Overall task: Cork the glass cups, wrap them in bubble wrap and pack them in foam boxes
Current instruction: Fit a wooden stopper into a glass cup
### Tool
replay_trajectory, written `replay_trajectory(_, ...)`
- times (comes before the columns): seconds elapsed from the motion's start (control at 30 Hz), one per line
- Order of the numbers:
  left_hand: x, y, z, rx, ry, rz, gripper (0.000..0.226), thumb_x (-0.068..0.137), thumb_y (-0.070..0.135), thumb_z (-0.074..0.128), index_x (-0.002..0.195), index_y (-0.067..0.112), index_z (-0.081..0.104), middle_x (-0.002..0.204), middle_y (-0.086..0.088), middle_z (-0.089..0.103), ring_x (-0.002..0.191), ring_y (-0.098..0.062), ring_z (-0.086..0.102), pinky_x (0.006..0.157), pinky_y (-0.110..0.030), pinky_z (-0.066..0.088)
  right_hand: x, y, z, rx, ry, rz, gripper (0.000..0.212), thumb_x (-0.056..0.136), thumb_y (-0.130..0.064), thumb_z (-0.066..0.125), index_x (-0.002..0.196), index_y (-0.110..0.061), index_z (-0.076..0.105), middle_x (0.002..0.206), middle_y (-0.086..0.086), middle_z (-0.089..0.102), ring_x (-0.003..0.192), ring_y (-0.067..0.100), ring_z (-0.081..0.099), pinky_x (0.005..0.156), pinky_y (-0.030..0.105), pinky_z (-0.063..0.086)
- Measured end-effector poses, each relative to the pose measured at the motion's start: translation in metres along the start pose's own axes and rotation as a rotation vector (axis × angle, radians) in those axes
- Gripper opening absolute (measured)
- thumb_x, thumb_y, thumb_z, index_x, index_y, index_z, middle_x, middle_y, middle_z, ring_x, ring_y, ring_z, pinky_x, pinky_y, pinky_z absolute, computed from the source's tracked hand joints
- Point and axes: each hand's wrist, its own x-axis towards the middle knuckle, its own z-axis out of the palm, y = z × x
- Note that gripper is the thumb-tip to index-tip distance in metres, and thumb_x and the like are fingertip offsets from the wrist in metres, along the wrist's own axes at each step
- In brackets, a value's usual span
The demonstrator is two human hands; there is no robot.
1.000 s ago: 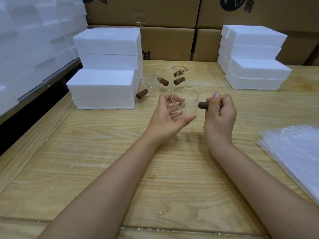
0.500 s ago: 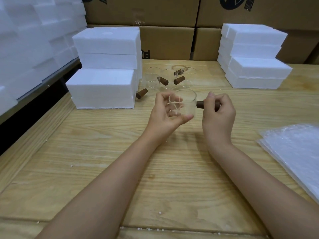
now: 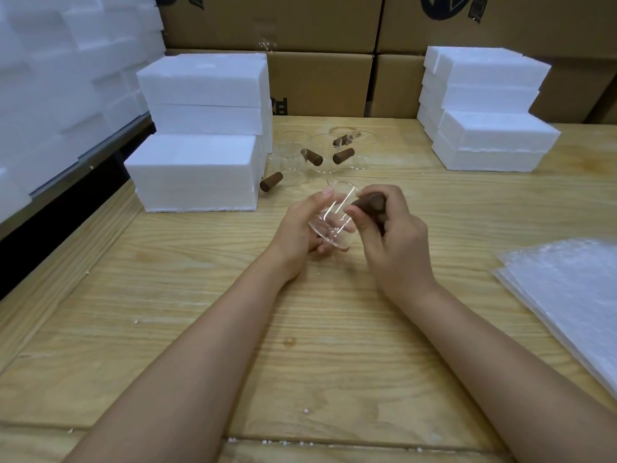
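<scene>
Glass cup (image 3: 334,215) sat tilted in our left hand (image 3: 300,228), whose fingers curled round its wall, just above the wooden table (image 3: 300,345) near the middle of our view. Our right hand (image 3: 390,235) was closed firmly round a brown cork (image 3: 369,203), whose end seemed to meet the cup's side at about three o'clock. We judged the corking step to be in hand. Whether the cork had seated we could not tell, since fingers covered the joint. To do it well, we thought, the left hand should brace the glass without squeezing. The right should line the cork up straight with the opening and press with a gentle twist, never levering sideways against thin glass. More cups (image 3: 320,155) with corks stood at twelve o'clock from the hands. One loose cork (image 3: 271,181) lay at eleven beside the foam boxes (image 3: 197,172) at ten, and the bubble wrap (image 3: 567,289) lay at four o'clock, ready for wrapping.
</scene>
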Motion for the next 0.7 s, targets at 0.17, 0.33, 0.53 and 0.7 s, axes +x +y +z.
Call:
replay_trajectory(0.17,0.000,0.004,-0.006,-0.035,-0.022,-0.039,0.042,0.089,0.043,0.042,0.078,0.018,0.074,0.052,-0.006,0.060,0.036,-0.018,0.050,0.035,-0.015,0.024,-0.001,-0.003,0.001,0.021,-0.053,-0.119,0.028,0.091,-0.011,0.051,0.108,0.011,0.057,0.094,-0.012,0.059,0.080,0.015,0.062,0.067,0.009,0.045)
replay_trajectory(0.33,0.000,0.006,-0.005,-0.003,-0.018,-0.068,0.041,0.087,0.046,0.043,0.097,0.012,0.063,0.054,-0.007,0.063,0.037,-0.019,0.051,0.037,-0.018,0.025,-0.005,0.002,0.001,0.070,-0.069,-0.040,0.023,0.093,-0.009,0.053,0.110,0.007,0.056,0.091,-0.005,0.064,0.078,0.015,0.061,0.067,0.012,0.044)
replay_trajectory(0.53,-0.002,0.004,-0.003,-0.029,-0.056,-0.017,0.051,0.083,0.038,0.054,0.120,0.004,0.056,0.081,-0.009,0.068,0.067,-0.024,0.061,0.058,-0.032,0.053,-0.003,0.005,0.004,0.130,0.048,0.136,0.010,0.092,-0.023,0.055,0.099,-0.015,0.054,0.077,-0.016,0.059,0.067,0.003,0.061,0.060,0.011,0.043)
replay_trajectory(0.7,-0.005,0.003,-0.002,0.031,0.015,0.087,0.059,0.072,0.017,0.072,0.125,0.016,0.045,0.109,-0.014,0.066,0.082,-0.018,0.070,0.073,-0.031,0.056,0.000,0.009,0.004,0.230,0.171,0.333,0.015,0.089,-0.020,0.061,0.084,-0.029,0.051,0.072,-0.023,0.065,0.068,-0.005,0.061,0.063,0.009,0.044)
